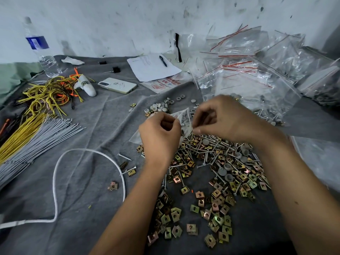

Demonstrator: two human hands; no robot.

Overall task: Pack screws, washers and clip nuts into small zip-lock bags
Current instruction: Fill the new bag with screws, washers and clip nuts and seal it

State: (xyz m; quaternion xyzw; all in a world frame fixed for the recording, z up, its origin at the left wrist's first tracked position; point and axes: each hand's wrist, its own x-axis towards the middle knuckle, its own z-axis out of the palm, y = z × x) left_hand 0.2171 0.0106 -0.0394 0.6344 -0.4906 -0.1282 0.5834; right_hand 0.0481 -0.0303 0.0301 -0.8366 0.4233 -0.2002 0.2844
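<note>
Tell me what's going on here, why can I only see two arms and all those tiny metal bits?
The camera sits on the person's head and looks down, so you see only their arms. There is no machine here, just bare hands. The left hand and the right hand together hold a small clear bag with a few parts inside. Below them, on a grey cloth, lies a heap of screws and square clip nuts. Round grey washers sit just beyond the hands. More bags are piled at the right. Further back are a phone, a water bottle and paper with a pen.
</note>
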